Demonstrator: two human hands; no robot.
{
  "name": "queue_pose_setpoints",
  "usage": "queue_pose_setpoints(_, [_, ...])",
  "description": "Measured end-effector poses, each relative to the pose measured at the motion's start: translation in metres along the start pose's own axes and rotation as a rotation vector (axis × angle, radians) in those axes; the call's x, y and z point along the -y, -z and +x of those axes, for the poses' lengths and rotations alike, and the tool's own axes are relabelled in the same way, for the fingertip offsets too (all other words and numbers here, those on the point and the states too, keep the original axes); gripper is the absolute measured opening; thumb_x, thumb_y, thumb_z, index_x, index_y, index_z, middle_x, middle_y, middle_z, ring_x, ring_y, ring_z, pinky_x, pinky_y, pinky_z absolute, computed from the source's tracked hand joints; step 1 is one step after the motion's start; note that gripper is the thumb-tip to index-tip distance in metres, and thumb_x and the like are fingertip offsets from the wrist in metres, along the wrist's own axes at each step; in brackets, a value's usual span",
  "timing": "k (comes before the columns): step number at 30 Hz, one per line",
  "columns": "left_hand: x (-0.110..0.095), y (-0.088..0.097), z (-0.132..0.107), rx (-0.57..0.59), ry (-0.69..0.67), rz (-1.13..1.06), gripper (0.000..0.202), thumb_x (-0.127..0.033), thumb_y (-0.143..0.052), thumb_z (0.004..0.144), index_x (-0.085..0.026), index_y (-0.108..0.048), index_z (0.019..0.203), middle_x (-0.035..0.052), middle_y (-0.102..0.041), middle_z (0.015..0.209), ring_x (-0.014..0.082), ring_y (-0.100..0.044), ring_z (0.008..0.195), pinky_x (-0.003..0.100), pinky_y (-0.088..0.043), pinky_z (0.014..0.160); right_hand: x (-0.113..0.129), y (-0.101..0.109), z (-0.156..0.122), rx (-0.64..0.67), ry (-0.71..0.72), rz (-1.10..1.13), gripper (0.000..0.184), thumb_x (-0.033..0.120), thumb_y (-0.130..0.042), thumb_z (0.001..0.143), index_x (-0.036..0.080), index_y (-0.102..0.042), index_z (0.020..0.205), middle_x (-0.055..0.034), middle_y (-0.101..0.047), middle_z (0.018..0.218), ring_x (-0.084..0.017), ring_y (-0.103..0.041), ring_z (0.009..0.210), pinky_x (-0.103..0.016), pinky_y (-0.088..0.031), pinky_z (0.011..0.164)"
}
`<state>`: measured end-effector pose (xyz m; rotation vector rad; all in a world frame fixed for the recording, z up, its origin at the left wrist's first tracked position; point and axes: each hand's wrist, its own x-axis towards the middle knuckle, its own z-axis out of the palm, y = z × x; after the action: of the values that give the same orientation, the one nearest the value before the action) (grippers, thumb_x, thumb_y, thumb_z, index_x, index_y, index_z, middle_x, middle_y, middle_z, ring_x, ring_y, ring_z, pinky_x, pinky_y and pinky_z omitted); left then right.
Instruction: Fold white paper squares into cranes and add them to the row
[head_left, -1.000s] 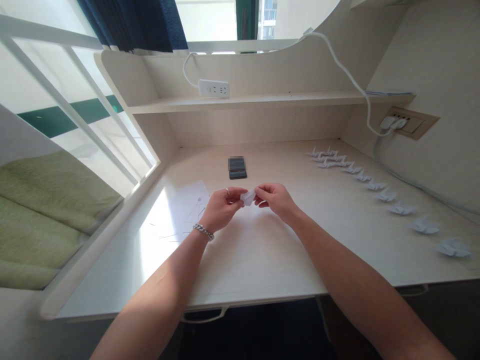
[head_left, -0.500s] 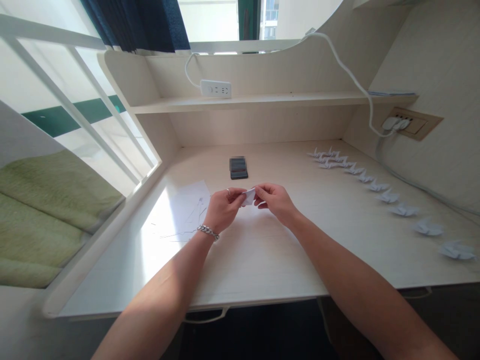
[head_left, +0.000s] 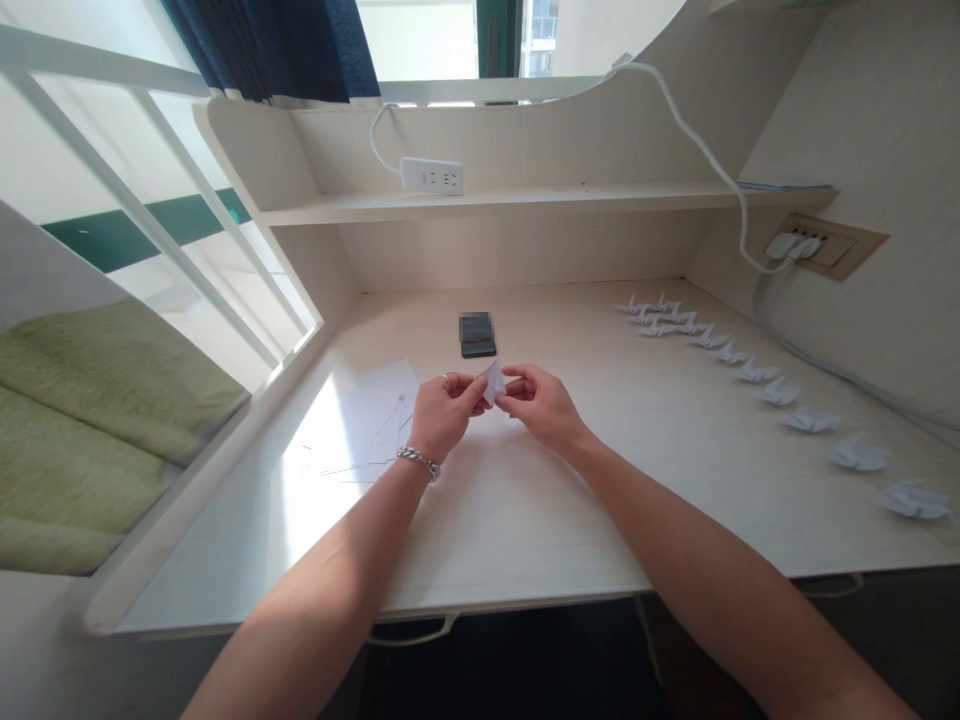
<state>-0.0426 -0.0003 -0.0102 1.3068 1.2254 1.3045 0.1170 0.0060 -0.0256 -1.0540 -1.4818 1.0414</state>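
Note:
A small white folded paper (head_left: pixel 493 382) is held up above the desk, between my two hands, with one pointed corner upward. My left hand (head_left: pixel 447 408) pinches its left side between thumb and fingers; a ring and a chain bracelet are on that hand and wrist. My right hand (head_left: pixel 541 402) grips the lower right edge with thumb and fingertips. Part of the paper is hidden behind the fingers. Just beyond the hands lies a dark flat object (head_left: pixel 478 336), its top blurred out.
White sheets and strips of paper (head_left: pixel 375 410) lie left of my hands, partly in sunlight. Several folded paper cranes (head_left: pixel 776 392) form a curved line along the desk's right side. A power strip (head_left: pixel 432 177) rests on the shelf (head_left: pixel 525 203). Cables (head_left: pixel 701 150) run to the wall socket (head_left: pixel 829 245).
The folded paper has turned so that a point now faces up. My right hand's fingers have shifted down slightly along its edge; the left hand has barely moved.

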Motion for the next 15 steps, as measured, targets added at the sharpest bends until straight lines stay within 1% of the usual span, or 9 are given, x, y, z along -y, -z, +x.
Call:
queue_pose_setpoints(3, [-0.0034, -0.0008, -0.0019, 0.008, 0.044, -0.026, 0.033, -0.042, -0.076, 0.071, -0.011, -0.067, 0.078, 0.008, -0.072, 0.068, 0.0165, -0.068, 0.065, 0.032, -0.057, 0.069, 0.0019, 0.0007, -0.0002, 0.004, 0.002, 0.018, 0.037, 0.026, -0.068, 0.073, 0.016, -0.06, 0.107, -0.0067, -0.071, 0.085, -0.018, -0.067, 0.074, -0.03, -0.054, 0.065])
queue_pose_setpoints(6, [-0.0068, -0.0013, -0.0033, 0.018, 0.076, -0.049, 0.033, -0.041, -0.076, 0.07, -0.01, -0.067, 0.077, 0.0088, -0.072, 0.07, 0.0178, -0.07, 0.066, 0.032, -0.058, 0.068, 0.0036, 0.0, -0.0012, 0.001, 0.011, 0.011, 0.032, 0.03, -0.065, 0.077, 0.015, -0.061, 0.105, -0.0061, -0.069, 0.083, -0.016, -0.065, 0.069, -0.029, -0.054, 0.062])
queue_pose_setpoints(11, [-0.008, -0.0013, -0.0042, 0.041, 0.084, -0.035, 0.03, -0.038, -0.075, 0.072, -0.01, -0.067, 0.079, 0.01, -0.072, 0.074, 0.0172, -0.07, 0.066, 0.03, -0.057, 0.066, 0.0039, 0.0, -0.0007, -0.013, 0.042, -0.059, 0.025, 0.035, -0.055, 0.085, 0.017, -0.065, 0.1, -0.0043, -0.068, 0.079, -0.016, -0.065, 0.067, -0.027, -0.052, 0.059])
queue_pose_setpoints(13, [-0.0081, -0.0012, -0.0045, 0.064, 0.091, -0.012, 0.027, -0.036, -0.074, 0.073, -0.01, -0.067, 0.078, 0.0103, -0.072, 0.074, 0.0165, -0.069, 0.066, 0.029, -0.056, 0.065, 0.0056, 0.0012, 0.0006, -0.033, -0.004, -0.038, 0.022, 0.035, -0.054, 0.086, 0.017, -0.065, 0.092, -0.0036, -0.067, 0.075, -0.016, -0.065, 0.065, -0.027, -0.051, 0.056])
queue_pose_setpoints(15, [-0.0082, -0.001, -0.0048, 0.089, 0.101, -0.002, 0.025, -0.033, -0.073, 0.074, -0.01, -0.066, 0.078, 0.0103, -0.072, 0.074, 0.016, -0.069, 0.066, 0.028, -0.056, 0.065, 0.0085, 0.0027, 0.002, -0.021, -0.117, 0.056, 0.02, 0.034, -0.054, 0.085, 0.017, -0.064, 0.082, -0.0036, -0.066, 0.071, -0.016, -0.065, 0.064, -0.026, -0.051, 0.054])
